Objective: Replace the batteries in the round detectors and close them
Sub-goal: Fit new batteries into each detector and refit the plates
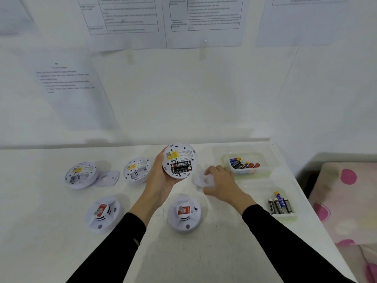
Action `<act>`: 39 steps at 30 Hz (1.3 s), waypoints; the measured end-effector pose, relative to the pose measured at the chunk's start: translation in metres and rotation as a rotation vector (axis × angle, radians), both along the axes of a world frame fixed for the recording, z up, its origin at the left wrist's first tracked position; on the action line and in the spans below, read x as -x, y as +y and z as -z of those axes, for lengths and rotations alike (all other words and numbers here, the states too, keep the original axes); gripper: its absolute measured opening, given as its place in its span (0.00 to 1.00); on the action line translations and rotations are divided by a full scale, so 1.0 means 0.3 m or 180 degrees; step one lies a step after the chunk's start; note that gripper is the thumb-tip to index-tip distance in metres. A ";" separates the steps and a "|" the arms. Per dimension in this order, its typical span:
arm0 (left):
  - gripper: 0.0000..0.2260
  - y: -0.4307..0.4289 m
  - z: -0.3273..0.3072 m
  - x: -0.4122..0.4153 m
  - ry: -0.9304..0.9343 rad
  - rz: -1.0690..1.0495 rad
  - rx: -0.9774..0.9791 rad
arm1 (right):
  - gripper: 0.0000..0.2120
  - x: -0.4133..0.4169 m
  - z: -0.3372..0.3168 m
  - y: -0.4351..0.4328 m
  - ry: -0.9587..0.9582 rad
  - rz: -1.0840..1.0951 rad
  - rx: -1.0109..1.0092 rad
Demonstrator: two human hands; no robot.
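My left hand (161,176) holds a round white detector (179,159) tilted up, its back facing me, with black batteries (181,168) seated in the open compartment. My right hand (219,181) rests on the table with its fingers closed around a white back cover (201,178). Two more open detectors (81,174) (137,169) lie back-up at the far left, a loose cover plate (107,178) beside the left one. Two closed detectors (104,214) (184,214) sit face-up nearer me.
A clear tub (265,166) with several coloured batteries stands at the back right of the white table (204,252). A clear tray (285,216) nearer me holds several black and blue batteries. The wall with paper sheets is right behind; a pink-spotted cloth lies beyond the right edge.
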State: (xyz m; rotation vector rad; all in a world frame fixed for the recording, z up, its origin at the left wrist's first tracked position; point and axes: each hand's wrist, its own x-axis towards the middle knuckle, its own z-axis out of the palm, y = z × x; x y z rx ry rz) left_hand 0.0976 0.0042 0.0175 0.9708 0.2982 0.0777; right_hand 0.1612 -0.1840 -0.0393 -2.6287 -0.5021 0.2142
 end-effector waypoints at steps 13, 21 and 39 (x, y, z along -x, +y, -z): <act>0.19 -0.063 0.037 -0.015 -0.0129 -0.0053 -0.0007 | 0.25 0.175 -0.204 0.138 -0.0907 0.0395 -0.2646; 0.21 -0.110 0.045 -0.020 -0.0134 -0.0177 0.0388 | 0.27 0.183 -0.206 0.157 -0.1057 0.0427 -0.2496; 0.19 -0.135 0.018 -0.015 -0.0344 -0.0274 0.0366 | 0.27 0.178 -0.203 0.131 -0.1027 0.0563 -0.2429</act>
